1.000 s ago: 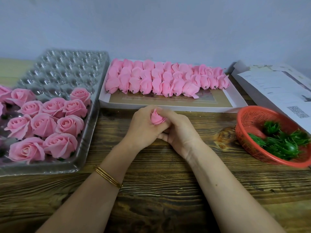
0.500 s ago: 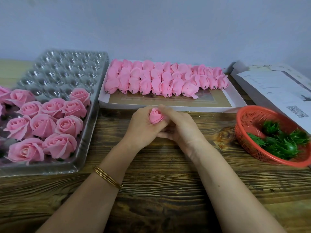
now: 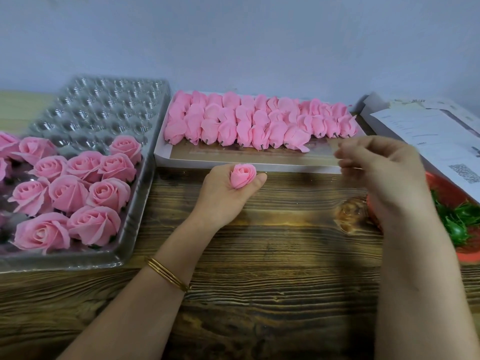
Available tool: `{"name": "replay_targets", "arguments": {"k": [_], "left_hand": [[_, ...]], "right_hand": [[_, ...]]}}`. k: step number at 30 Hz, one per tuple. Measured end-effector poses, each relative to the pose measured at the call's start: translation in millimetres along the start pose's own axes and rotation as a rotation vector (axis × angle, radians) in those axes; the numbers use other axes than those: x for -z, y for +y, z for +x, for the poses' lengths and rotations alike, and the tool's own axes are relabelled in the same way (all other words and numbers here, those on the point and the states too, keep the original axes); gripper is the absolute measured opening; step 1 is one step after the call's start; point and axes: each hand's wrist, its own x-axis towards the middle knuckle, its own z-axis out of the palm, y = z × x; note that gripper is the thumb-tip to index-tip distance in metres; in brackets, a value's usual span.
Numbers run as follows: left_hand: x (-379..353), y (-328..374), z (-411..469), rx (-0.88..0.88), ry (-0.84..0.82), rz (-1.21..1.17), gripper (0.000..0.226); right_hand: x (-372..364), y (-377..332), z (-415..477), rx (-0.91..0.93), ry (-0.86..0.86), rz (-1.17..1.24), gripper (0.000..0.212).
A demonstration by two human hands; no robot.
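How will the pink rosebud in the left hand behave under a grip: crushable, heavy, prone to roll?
Probably crushable: the rosebud is thin layered petals, so a firm squeeze would likely dent it. Likely light: the left hand holds it up between thumb and fingers. Set down, its rounded head on a tapered base would probably tip or roll.

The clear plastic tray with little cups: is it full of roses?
Partly full. Open pink roses sit in the near cups of the clear plastic tray; its far rows hold nothing.

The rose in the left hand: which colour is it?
Pink; the head view shows the rose best.
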Motion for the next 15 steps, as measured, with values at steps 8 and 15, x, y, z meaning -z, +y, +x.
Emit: {"name": "replay_targets", "arguments": {"k": [8, 15], "left_hand": [[0.9, -2.4, 0.6, -0.012, -0.015, -0.036, 0.028], [-0.7, -5.4, 1.1, -0.023, 0.002, -0.055, 0.032]], "right_hand": [[49.1, 16.9, 12.1, -0.060, 0.212, -0.491, 0.021], [59.0, 14.2, 11.2, -0.339, -0.035, -0.963, 0.020]]}}
